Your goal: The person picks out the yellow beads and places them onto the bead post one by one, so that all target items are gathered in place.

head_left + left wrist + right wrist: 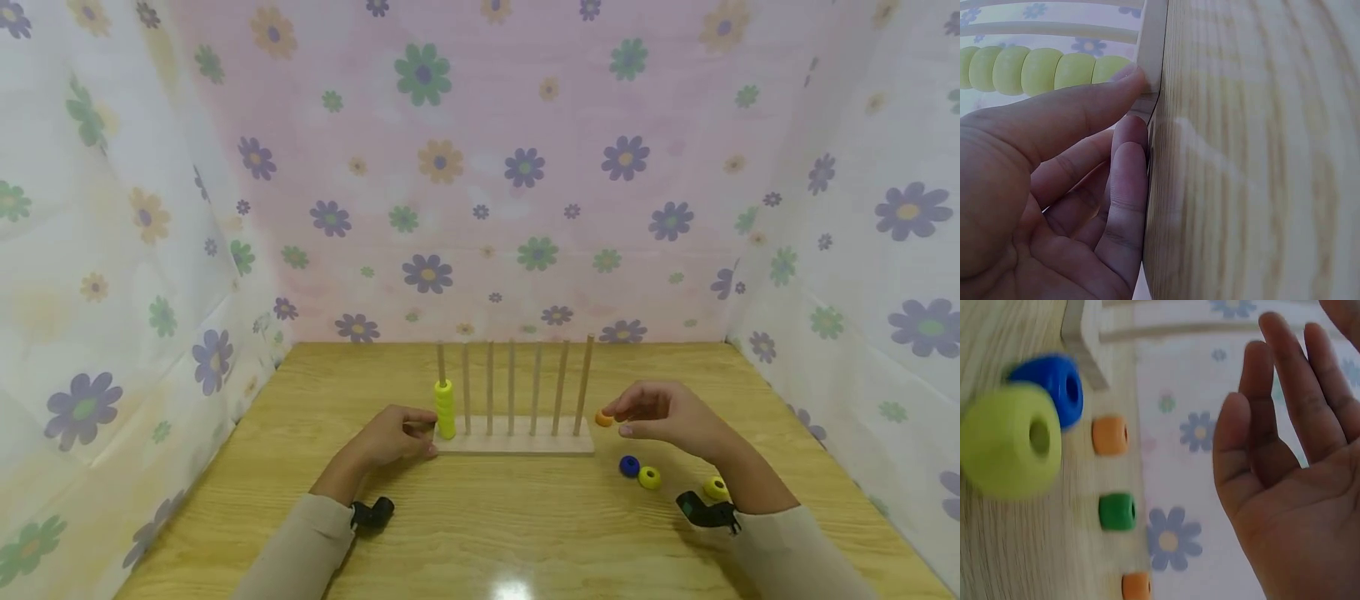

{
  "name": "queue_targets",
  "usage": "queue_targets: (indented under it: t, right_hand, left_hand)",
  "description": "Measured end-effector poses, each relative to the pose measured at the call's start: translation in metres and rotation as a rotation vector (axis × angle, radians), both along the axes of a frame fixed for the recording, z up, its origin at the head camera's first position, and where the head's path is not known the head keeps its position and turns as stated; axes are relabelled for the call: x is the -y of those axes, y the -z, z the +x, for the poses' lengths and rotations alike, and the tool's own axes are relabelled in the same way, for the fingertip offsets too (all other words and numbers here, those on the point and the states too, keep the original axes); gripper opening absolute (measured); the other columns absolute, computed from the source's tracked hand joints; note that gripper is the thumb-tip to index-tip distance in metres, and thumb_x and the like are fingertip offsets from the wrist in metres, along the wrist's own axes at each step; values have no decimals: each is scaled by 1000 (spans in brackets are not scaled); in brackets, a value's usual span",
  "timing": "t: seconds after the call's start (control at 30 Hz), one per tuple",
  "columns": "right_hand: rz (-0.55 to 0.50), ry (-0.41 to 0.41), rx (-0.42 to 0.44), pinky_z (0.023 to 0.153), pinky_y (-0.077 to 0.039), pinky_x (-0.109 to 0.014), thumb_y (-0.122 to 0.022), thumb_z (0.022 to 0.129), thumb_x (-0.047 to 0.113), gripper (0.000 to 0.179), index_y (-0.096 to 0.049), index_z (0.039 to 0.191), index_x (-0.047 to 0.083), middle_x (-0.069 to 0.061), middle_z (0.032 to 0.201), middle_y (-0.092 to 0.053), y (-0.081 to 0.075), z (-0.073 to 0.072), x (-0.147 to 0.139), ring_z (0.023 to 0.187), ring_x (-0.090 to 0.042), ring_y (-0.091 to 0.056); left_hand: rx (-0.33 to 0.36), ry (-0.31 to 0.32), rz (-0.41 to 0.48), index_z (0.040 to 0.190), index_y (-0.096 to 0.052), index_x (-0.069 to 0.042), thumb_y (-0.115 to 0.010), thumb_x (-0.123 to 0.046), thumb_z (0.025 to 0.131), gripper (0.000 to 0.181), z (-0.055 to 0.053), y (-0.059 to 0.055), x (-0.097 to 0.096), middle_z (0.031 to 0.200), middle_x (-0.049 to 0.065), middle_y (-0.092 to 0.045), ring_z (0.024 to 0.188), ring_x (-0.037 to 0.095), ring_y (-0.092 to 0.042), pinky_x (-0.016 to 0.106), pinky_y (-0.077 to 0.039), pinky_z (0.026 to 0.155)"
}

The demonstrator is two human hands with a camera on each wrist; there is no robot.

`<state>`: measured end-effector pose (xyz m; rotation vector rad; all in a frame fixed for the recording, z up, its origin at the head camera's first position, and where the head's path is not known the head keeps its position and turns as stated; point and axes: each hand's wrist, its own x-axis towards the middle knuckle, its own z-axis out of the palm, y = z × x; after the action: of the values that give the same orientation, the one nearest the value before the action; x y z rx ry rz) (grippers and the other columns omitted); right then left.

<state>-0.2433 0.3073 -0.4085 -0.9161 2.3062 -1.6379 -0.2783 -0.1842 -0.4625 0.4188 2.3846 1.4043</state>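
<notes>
A wooden peg rack [517,446] with a row of upright pegs stands on the table; several yellow beads [445,410] are stacked on its leftmost peg. My left hand [393,435] holds the left end of the rack's base, thumb on one side and fingertips at the other in the left wrist view. Off the rack's right end, my right hand [671,417] hovers with fingers apart and nothing in them. An orange bead [1110,434] lies on the table beyond its fingertips. Nearer are a blue bead [629,467] and a yellow bead [649,477].
Another yellow bead [715,487] lies by the right wrist's black camera [705,510]. In the right wrist view, a green bead [1117,511] and a second orange bead [1137,586] sit farther back. Flowered cloth [480,183] walls in the wooden table [480,525].
</notes>
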Motion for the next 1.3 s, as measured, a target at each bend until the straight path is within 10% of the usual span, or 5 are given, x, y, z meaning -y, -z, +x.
queue_targets:
  t: [0.57,1.3]
  right_hand:
    - [-64,-241,321,102,-56,-37,-48,101,-15,36,-50,136,-18,-17,138,-66,45,-6,-115,126,-27,-64]
    - [117,-245,548,102,-55,-31,-53,100,-10,43,-45,142,-17,-12,147,-61,40,5,-150,128,-19,-63]
  left_hand:
    - [-30,-17,-27,144,-63,-7,-87,-17,85,64,0,-4,0,133,9,-69,103,19,-70,39,-59,90]
    - [-34,-9,-51,142,-65,-12,-87,-21,85,62,0,1,0,132,6,-69,103,18,-70,38,-59,90]
